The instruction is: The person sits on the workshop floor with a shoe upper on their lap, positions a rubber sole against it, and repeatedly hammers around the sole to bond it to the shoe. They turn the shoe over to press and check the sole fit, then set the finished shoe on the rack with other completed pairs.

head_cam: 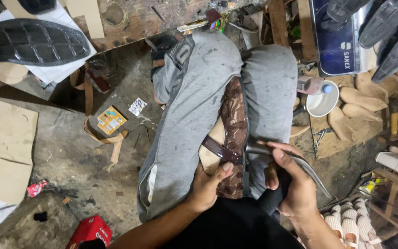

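Seen from the head camera, the person is sitting with grey-trousered knees (194, 106) drawn together, clamping a brown patterned shoe upper (234, 124) on its pale wooden last (212, 150) between them at the centre of the view. The left hand (207, 186), coming in from six o'clock, is pressing its thumb and fingers closed on the last just below a glossy brown strap (222, 151). The right hand (293, 184), at four o'clock, is wrapping a closed fist around metal lasting pliers (277, 154), whose nose is meeting the upper's edge. Judging from this, the pliers could slip off the glossy leather and tear it, or strike the left thumb lying close by.
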